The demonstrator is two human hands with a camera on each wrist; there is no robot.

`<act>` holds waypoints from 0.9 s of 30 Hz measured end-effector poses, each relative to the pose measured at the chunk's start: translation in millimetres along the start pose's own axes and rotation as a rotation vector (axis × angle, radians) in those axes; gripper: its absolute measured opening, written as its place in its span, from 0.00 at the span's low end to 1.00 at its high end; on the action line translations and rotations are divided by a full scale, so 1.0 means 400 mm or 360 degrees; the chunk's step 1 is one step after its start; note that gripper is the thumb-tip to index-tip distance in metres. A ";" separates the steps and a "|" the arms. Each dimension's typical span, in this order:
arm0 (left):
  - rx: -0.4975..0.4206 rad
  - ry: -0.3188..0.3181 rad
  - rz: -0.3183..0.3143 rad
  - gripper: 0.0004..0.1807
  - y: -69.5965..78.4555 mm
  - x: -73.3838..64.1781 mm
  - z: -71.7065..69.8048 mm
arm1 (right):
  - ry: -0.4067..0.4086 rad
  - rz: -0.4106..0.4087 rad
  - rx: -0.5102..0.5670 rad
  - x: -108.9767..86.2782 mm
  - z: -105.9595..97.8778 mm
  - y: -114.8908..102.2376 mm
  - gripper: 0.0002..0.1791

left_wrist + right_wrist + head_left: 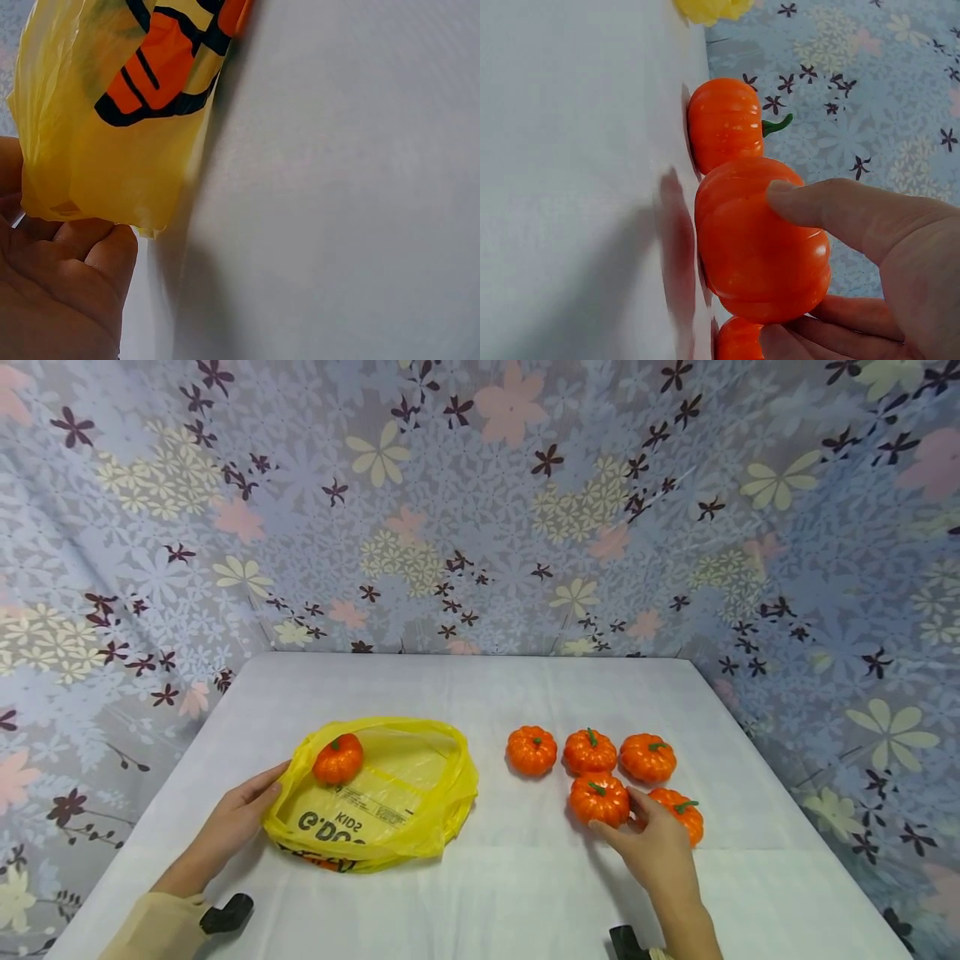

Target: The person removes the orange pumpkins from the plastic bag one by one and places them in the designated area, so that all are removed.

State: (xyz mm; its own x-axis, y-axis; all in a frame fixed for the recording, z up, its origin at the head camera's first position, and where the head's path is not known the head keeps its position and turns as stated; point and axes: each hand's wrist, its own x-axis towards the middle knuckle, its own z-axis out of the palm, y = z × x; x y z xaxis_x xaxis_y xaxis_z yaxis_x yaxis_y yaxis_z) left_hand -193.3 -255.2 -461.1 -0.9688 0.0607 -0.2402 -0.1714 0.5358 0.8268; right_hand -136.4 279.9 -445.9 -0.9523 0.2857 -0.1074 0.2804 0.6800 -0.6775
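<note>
A yellow plastic bag (452,814) lies with its mouth spread wide on the left part of the table. Inside it, near its left rim, is a small orange pumpkin (337,762). My left hand (228,822) holds the bag's left edge; in the left wrist view the yellow film (127,169) lies between thumb and fingers. With thumb and fingers, my right hand (663,852) grips another small pumpkin (598,802) by its sides. The right wrist view shows this pumpkin (757,240) slightly off the white surface, its shadow apart from it.
Behind the held pumpkin stand three more, at left (532,752), middle (590,753) and right (648,759). Another pumpkin (684,818) is partly hidden behind my right hand. A white cloth covers the table (495,902); a flowered curtain (480,527) hangs around it.
</note>
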 end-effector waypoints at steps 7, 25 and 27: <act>0.0015 0.0005 0.0009 0.32 0.005 -0.002 -0.002 | 0.0000 0.0001 -0.0063 0.001 0.007 0.009 0.52; 0.0031 0.0009 0.0000 0.32 -0.003 -0.002 0.002 | -0.0059 0.0009 -0.0315 -0.017 0.012 -0.009 0.49; 0.0027 0.0011 -0.0001 0.32 -0.004 -0.001 0.002 | -0.0069 -0.0011 -0.0341 -0.018 0.011 -0.012 0.50</act>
State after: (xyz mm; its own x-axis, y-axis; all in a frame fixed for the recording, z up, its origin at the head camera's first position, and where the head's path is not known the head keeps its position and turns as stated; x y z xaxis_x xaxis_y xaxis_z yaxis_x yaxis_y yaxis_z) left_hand -192.3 -255.5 -462.8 -0.9699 0.0547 -0.2372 -0.1690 0.5501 0.8178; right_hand -131.6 271.8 -445.1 -0.9572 0.2546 -0.1376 0.2888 0.8112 -0.5085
